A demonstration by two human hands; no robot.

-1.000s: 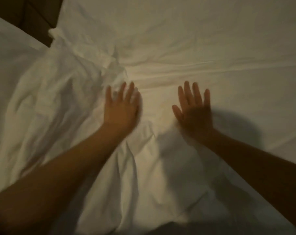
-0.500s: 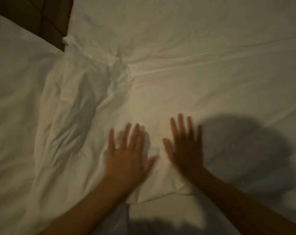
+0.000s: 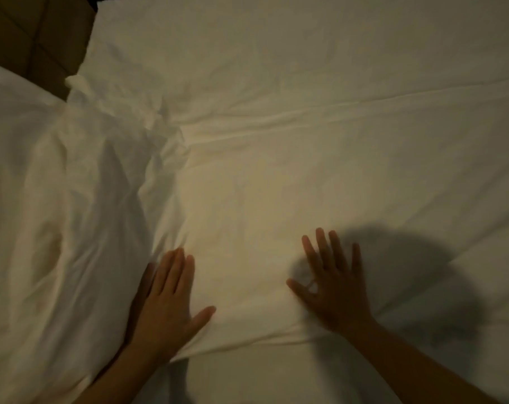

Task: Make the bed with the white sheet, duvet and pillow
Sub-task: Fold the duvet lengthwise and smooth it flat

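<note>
Both hands lie palm-down on the white sheet (image 3: 305,176), neither holding anything. The left hand (image 3: 166,304) has its fingers (image 3: 174,272) straight and pressed together with the thumb swung out towards the other hand. The right hand (image 3: 332,287) has its fingers (image 3: 323,249) straight and spread apart, slightly blurred. The sheet runs under both palms and far beyond the fingertips, pale and mostly flat there, with one long crease (image 3: 305,118) crossing well ahead of the fingers from side to side. Its near edge (image 3: 262,339) shows as a soft folded line just behind the heels of both hands. What the next stroke likely turns on is the rumpled ridge (image 3: 101,182): it starts just beside the outer edge of the left fingers and lies to their left and ahead. Its long axis runs away from the person towards the brown panelled surface (image 3: 29,39) far beyond the fingertips. The left hand is plainly the nearer one; the right is well apart from it, beside a dark shadow (image 3: 407,272) on smooth cloth. The ridge looks thin, limp and deeply wrinkled, so it should flatten under a sweeping palm. Whether it belongs to the same sheet cannot be told.
</note>
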